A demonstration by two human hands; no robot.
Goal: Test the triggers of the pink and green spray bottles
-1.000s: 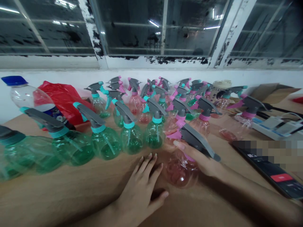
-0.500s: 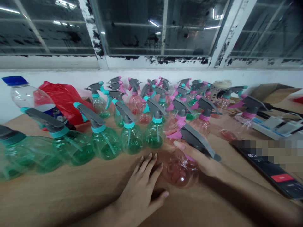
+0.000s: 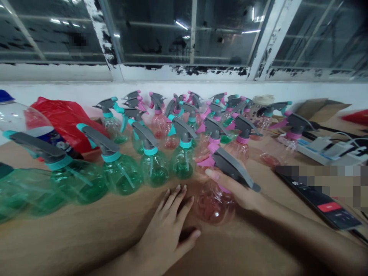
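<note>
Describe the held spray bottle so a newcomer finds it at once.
On the wooden table, look just right of the left hand. There the right hand grips a pink spray bottle; unlike the green bottles and other pink bottles, it is held.

Pink spray btl point(image 3: 215, 203) in R hand point(image 3: 244, 189): see-thru round body, grey head w/ pink nozzle, trigger & collar; head fitted, nozzle twd far edge of table point(image 3: 86, 237), base at tabletop. Green spray btl point(image 3: 182, 163), nearest L hand point(image 3: 166, 222), stands upright: grey lever, teal nozzle & collar, tube visible inside. Row of green btls point(image 3: 123, 176), same type, runs from it twd table's L side. Mixed pink/green btls point(image 3: 158, 122), heads on, clustered behind, nr far edge.
</note>
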